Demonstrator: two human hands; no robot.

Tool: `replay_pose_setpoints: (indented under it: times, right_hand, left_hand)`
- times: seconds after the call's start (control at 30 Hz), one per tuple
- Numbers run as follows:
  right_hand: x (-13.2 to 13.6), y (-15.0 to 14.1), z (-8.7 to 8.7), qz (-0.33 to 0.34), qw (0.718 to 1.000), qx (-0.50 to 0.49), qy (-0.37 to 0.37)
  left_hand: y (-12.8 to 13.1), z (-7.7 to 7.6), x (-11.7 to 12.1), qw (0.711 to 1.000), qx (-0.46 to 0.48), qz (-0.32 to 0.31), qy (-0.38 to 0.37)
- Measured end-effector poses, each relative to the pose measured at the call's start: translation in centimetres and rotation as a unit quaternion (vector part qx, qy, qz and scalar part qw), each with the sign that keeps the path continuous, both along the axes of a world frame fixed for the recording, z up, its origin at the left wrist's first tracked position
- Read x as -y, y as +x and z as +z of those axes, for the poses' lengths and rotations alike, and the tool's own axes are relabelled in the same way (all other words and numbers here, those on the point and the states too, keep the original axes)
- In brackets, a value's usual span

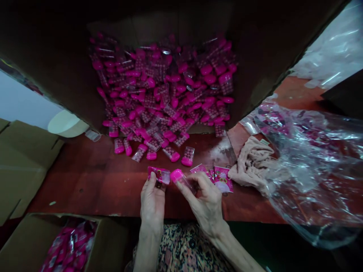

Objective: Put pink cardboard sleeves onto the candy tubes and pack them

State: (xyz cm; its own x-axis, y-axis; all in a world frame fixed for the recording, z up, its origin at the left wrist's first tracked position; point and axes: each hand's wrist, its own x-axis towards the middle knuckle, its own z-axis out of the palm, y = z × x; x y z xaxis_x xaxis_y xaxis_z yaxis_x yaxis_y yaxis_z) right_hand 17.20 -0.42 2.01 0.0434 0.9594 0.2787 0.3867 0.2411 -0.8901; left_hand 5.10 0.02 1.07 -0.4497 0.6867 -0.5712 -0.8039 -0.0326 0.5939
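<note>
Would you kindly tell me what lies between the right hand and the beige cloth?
Between the right hand and the beige cloth, the head view shows pink printed cards.

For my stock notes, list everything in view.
pink-capped clear plastic tubes: many, pink and clear, heaped in brown cardboard box ahead
loose tubes: about six, pink and clear, on red tabletop
printed cards: several, pink, on tabletop right of right hand
crumpled cloth: one, beige, right of cards
plastic bag: one, clear, at right
open carton: one, brown, lower left, holding pink packs
left hand: one, holding pink card
right hand: one, holding pink-capped tube
</note>
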Motion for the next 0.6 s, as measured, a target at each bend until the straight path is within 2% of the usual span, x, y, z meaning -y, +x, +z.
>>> replay_pose_setpoints:
  times: [0.07,0.13,0.23,0.4,0.47,0.6]
  right_hand:
    - [-0.07,-0.07,0.04,-0.013,0.999,0.008,0.03]
    - [-0.16,-0.09,-0.09,-0.012,1.0,0.006,0.019]
    - [-0.19,0.01,-0.45,-0.003,1.0,-0.005,-0.03]
    - [0.0,0.3,-0.55,0.054,0.987,-0.077,-0.131]
    - [0.06,0.35,-0.39,0.057,0.989,-0.065,-0.118]
    - [0.2,0.2,-0.21,0.03,0.999,0.013,-0.024]
  left_hand:
    - [0.13,-0.06,0.02,1.0,-0.004,-0.005,0.0]
    - [0.24,-0.12,0.09,1.0,-0.009,-0.015,0.002]
    - [0.35,-0.22,0.21,0.999,-0.02,-0.027,0.007]
    - [0.42,-0.37,0.24,0.999,-0.026,-0.029,0.012]
    - [0.45,-0.45,0.23,0.999,-0.027,-0.027,0.014]
    - [0.58,-0.57,0.29,0.999,-0.031,-0.033,0.02]
